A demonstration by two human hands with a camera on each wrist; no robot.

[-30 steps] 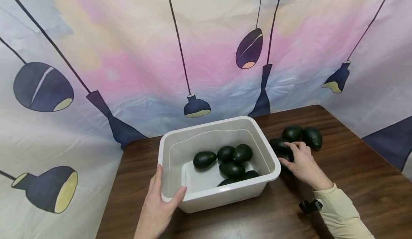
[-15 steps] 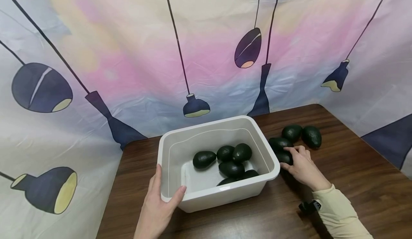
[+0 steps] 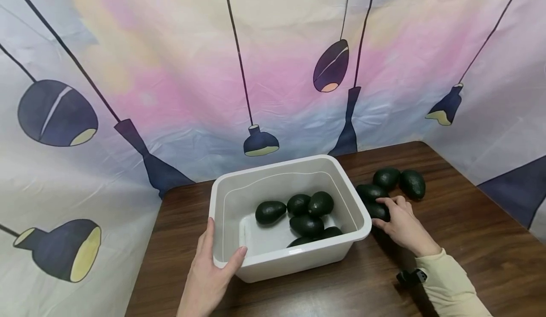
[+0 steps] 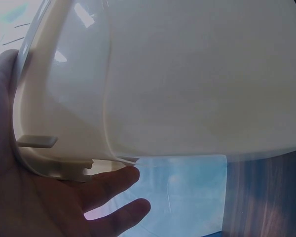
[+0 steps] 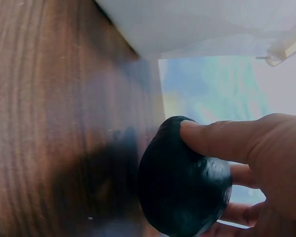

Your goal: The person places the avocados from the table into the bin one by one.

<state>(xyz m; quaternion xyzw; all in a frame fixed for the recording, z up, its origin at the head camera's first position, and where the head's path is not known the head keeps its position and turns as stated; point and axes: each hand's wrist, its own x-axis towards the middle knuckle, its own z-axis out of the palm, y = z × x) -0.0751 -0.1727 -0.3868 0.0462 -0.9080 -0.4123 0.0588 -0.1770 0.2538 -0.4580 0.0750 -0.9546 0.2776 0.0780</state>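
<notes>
The right hand [image 3: 401, 224] had its grip closed around one dark avocado [image 3: 378, 211] on the wooden worktop [image 3: 469, 241], thumb over the top and fingers curled under, as the right wrist view showed [image 5: 185, 197]. That avocado lay just beside the right wall of the white plastic tub [image 3: 360, 224], close under its rim, so the tub's opening stood to the left of the gripped fruit and above it. Its long axis could not be told for sure, since the fingers covered much of it. The left hand [image 3: 211, 272] held the tub's near left corner, thumb hooked over the rim and inside, fingers along the outer wall and under the lip [image 4: 64, 168]. Of the two hands, the right was plainly the nearer to the loose fruit; the left was well apart from it, across the tub. Three more avocados [image 3: 386, 178] sat on the worktop just beyond the right hand, the nearest one touching or nearly touching the gripped one. Inside the tub a cluster of avocados [image 3: 309, 212] rested on the floor toward its right half, one lying a little apart to the left.
</notes>
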